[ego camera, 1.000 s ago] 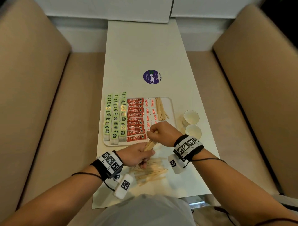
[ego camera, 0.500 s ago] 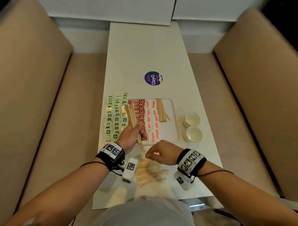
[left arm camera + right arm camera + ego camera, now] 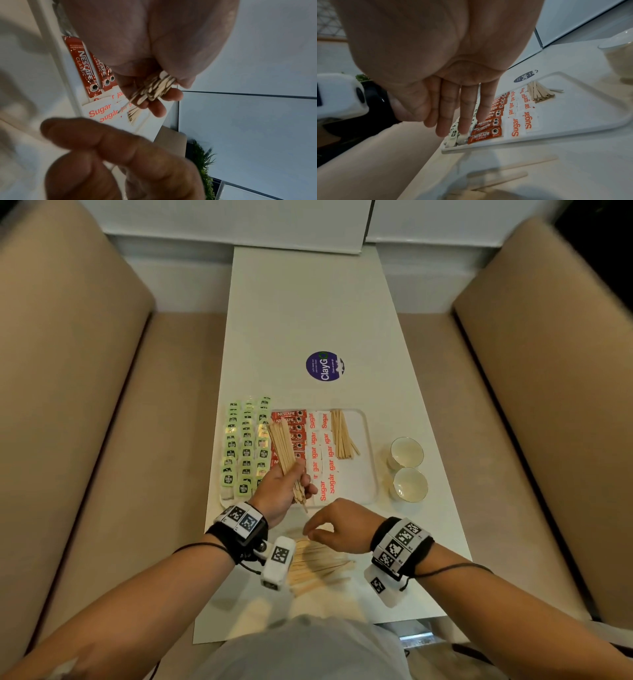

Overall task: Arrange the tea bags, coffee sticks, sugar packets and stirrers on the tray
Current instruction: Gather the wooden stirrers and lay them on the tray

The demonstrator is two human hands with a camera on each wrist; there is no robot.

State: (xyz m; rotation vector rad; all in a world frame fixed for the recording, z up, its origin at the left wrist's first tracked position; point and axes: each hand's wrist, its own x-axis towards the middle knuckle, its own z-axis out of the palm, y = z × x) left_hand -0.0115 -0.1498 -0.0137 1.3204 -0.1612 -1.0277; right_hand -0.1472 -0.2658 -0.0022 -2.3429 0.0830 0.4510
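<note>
left hand (image 3: 279, 491) grips a stirrer bundle (image 3: 284, 448); right hand (image 3: 337, 525) hangs relaxed near two cups (image 3: 407, 469).

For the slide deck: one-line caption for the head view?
Left hand grips a stirrer bundle over the tray; right hand reaches toward loose stirrers on the table.

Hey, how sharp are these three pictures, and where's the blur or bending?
Head view: fairly sharp in the middle, Nescafe sticks readable, sofa edges bowed by the wide lens. Left wrist view: the bundle of stirrers in the left hand is crisp, the near right hand blurred. Right wrist view: sugar packets sharp, loose stirrers up close smeared.
</note>
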